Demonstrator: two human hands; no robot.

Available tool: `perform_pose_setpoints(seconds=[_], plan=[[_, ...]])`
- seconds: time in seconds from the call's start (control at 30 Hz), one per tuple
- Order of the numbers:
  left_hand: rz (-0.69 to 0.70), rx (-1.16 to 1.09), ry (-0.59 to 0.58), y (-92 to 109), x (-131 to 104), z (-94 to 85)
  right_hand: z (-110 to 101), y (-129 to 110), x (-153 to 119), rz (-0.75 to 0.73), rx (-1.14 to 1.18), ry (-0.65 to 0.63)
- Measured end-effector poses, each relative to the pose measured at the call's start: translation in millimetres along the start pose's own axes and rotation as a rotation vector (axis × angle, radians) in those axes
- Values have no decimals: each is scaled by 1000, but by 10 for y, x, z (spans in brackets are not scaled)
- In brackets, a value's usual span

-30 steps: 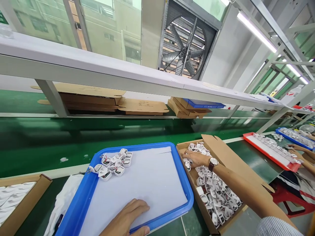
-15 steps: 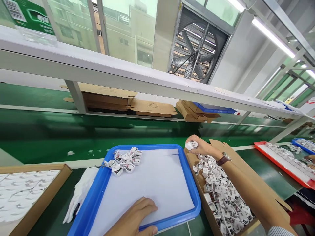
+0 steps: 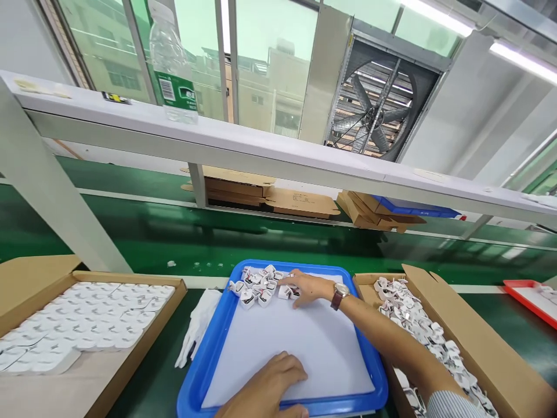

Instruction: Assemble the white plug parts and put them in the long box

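Observation:
My right hand (image 3: 307, 287) is over the back of a blue tray (image 3: 380, 383) lined with white paper. Its fingers close around a few small white plastic housings (image 3: 285, 292), partly hidden by the hand. Just left of it lies a cluster of similar white housings (image 3: 263, 284) with dark insides and bits of wire. My left hand (image 3: 272, 386) rests at the tray's front edge, fingers stretched and holding nothing. To the right, a cardboard box (image 3: 483, 331) contains a heap of loose white housings (image 3: 429, 325).
On the left, another cardboard box (image 3: 143, 348) holds rows of white pieces (image 3: 96, 313). A white glove (image 3: 198, 322) lies between that box and the tray. A red tray (image 3: 533, 305) is at far right. Above runs a shelf (image 3: 278, 148) with a plastic bottle (image 3: 174, 69).
My right hand has moved left from above the right-hand box to the tray, carrying white housings to beside the cluster. My left hand stays at the tray's front. The view has turned left.

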State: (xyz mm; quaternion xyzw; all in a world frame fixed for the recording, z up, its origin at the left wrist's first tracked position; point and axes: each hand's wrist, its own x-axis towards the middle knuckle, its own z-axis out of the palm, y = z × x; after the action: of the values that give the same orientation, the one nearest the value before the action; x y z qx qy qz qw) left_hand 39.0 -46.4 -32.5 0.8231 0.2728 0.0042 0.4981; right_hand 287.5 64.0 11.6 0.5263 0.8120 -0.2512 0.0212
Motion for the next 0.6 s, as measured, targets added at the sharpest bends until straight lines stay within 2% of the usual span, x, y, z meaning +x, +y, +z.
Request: perform_pose_setpoints(seconds=[0.1,0.23,0.3,0.37,0.47,0.6], plan=[[90,27,27,-101,41,56,-147,226,-506,67,10,67],[171,77,60,-239,115,179,-295,670,-1508,274,-11,134],[151,87,66,-303,134,228,-255,831,-1963,384,-31,128],[139,101,70,-335,147,246,-129,923,-2273,463,-46,115],[146,143,57,-268,167,198,121,979,-2417,486,-74,105],[128,187,54,-62,178,80,330,1035,-2263,442,-153,109]])
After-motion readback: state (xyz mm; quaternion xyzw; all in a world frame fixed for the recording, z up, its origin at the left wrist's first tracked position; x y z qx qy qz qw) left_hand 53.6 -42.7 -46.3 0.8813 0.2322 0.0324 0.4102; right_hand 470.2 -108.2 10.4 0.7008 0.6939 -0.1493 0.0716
